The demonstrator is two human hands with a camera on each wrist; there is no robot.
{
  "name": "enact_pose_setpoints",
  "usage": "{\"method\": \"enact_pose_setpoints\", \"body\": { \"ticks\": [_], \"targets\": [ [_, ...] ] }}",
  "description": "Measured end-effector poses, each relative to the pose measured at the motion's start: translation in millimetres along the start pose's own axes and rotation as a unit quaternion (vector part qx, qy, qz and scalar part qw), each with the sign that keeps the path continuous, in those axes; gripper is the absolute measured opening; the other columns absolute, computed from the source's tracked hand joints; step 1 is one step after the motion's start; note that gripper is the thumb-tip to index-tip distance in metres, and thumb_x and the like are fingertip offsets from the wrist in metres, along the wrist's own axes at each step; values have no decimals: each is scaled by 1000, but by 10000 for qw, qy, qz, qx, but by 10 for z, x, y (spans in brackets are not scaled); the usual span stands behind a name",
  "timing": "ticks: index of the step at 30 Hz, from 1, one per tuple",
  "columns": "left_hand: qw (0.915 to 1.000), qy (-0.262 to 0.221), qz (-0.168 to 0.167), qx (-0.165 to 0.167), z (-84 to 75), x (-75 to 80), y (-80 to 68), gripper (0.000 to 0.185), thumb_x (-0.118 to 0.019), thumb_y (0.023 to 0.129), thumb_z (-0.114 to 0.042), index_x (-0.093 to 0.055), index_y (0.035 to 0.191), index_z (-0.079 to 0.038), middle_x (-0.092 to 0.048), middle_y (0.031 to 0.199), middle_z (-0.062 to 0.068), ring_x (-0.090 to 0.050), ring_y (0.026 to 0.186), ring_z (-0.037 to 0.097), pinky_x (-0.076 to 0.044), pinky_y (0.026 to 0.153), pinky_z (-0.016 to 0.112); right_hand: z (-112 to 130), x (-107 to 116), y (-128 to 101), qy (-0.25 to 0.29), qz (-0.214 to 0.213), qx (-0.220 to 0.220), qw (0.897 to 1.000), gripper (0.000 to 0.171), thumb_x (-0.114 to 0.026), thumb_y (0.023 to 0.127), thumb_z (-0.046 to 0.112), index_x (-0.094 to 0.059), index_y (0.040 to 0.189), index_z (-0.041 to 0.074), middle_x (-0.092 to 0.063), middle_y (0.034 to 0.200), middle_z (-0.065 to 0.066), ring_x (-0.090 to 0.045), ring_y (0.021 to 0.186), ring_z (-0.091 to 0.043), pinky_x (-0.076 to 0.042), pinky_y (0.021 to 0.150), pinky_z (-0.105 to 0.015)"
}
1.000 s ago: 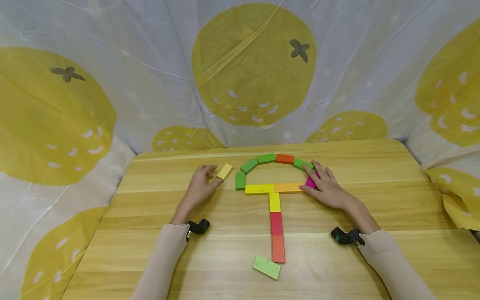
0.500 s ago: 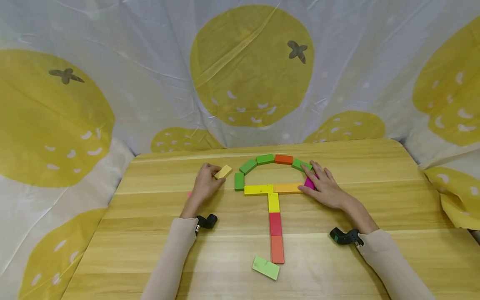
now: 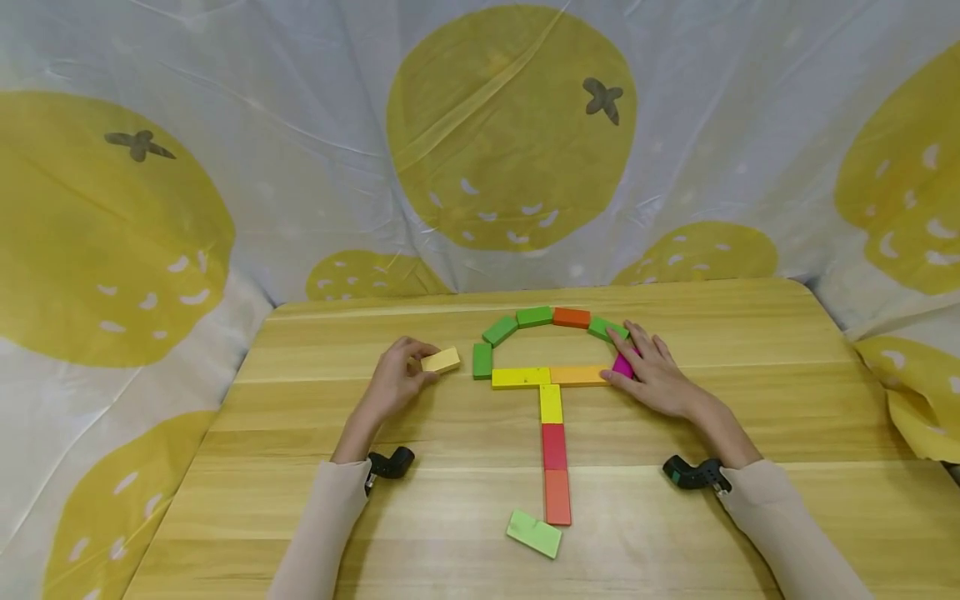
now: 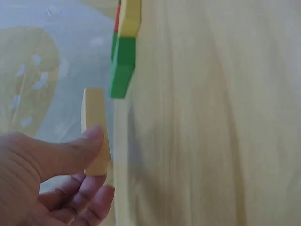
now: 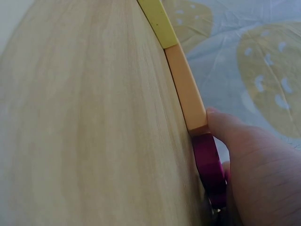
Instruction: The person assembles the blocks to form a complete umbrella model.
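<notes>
Here the pale yellow block [image 3: 441,360] sits pinched in the left hand [image 3: 395,382], just off the 9 o'clock side of the block figure on the desk [image 3: 750,392]. The left wrist view shows what the head view cannot: the thumb [image 4: 70,153] lies across the block's face with fingers curled beneath, and the block [image 4: 95,129] is lifted clear of the wood, near but apart from the dark green block [image 4: 123,66]. From the head view that dark green block [image 3: 481,360] forms the left foot of an arch, which runs on through another green block [image 3: 499,330], a third green one [image 3: 534,316], an orange-red block [image 3: 572,317] and a green block at 2 o'clock [image 3: 602,327].

The right hand [image 3: 656,379] lies flat at the arch's 3 o'clock end, fingers fairly straight, covering most of a magenta block [image 3: 622,364]. The right wrist view shows the thumb [image 5: 225,129] touching the end of the orange bar [image 5: 187,89], with the magenta block [image 5: 209,169] butted against it and the hand beside it; whether any finger curls round it cannot be told.

The orange bar [image 3: 576,375] and a yellow bar [image 3: 520,377] make the arch's base. From their joint a stem runs toward 6 o'clock: a yellow block [image 3: 550,403], a red block [image 3: 553,446] and an orange block [image 3: 557,497]. A light green block [image 3: 533,533] lies tilted at its foot, touching the orange one's corner. A lemon-print sheet [image 3: 510,133] hangs behind the desk.
</notes>
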State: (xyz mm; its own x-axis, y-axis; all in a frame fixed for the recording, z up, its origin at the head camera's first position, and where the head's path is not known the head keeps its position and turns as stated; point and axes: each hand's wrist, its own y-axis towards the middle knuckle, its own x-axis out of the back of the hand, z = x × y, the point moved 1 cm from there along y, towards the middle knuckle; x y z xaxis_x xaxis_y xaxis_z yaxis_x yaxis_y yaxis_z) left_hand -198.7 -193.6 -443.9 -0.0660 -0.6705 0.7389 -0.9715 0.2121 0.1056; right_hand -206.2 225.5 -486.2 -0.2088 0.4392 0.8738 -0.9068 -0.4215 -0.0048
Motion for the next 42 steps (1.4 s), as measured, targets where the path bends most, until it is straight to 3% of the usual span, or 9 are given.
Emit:
{"method": "enact_pose_setpoints", "body": {
  "ticks": [3, 12, 19, 25, 29, 36, 42],
  "targets": [
    [9990, -196, 192, -348, -80, 11, -124, 33, -75, 82, -7, -68, 114, -8, -61, 109, 9, -58, 93, 23, -54, 79, 37, -2, 1, 1, -7, 51, -18, 10000, 79, -48, 97, 51, -9, 157, 19, 1, 162, -22, 0, 149, -42, 2, 118, -61],
    [9820, -684, 1479, -951, -333, -71, -503, 32, -76, 81, -8, -69, 111, -17, -61, 111, -2, -59, 99, 17, -52, 89, 42, -9, -10, 11, -39, 99, -9, 9999, 80, -48, 97, 52, -6, 157, 20, 2, 162, -22, 1, 149, -41, 2, 118, -60],
    [9551, -633, 2404, -1614, -459, -221, -652, 31, -77, 81, -10, -70, 109, -19, -61, 109, -6, -56, 102, 10, -51, 89, 30, -25, -5, 3, -5, 167, -75, 9998, 80, -47, 97, 52, -6, 157, 20, 4, 162, -21, 2, 150, -41, 4, 118, -60],
    [9311, -574, 3227, -1604, -539, -334, -735, 28, -77, 80, -10, -73, 106, -21, -60, 108, -6, -54, 89, 12, -51, 75, 22, -25, -8, 10, -21, 169, -77, 9998, 81, -48, 96, 54, -6, 157, 21, 4, 162, -20, 2, 150, -40, 4, 118, -60],
    [9259, -422, 3367, -1659, -586, -352, -775, 28, -78, 79, -8, -74, 104, -20, -60, 106, -6, -53, 87, 13, -51, 74, 21, -21, -8, 19, -28, 149, -49, 9999, 81, -48, 96, 54, -5, 157, 21, 3, 162, -20, 2, 150, -40, 4, 118, -59],
    [9247, -169, 3304, -1886, -618, -350, -822, 28, -78, 79, -9, -75, 105, -19, -60, 107, -7, -51, 103, 2, -47, 97, 21, -14, -4, 14, -65, 120, -50, 9999, 81, -48, 96, 54, -6, 157, 21, 3, 162, -20, 1, 150, -40, 3, 118, -59],
    [9243, -237, 3344, -1827, -617, -367, -831, 28, -78, 80, -9, -75, 105, -19, -60, 107, -9, -51, 103, 1, -47, 96, 20, -20, -1, 11, -71, 120, -50, 9999, 81, -48, 96, 54, -5, 157, 22, 3, 162, -20, 1, 150, -40, 3, 119, -59]
  ]
}}
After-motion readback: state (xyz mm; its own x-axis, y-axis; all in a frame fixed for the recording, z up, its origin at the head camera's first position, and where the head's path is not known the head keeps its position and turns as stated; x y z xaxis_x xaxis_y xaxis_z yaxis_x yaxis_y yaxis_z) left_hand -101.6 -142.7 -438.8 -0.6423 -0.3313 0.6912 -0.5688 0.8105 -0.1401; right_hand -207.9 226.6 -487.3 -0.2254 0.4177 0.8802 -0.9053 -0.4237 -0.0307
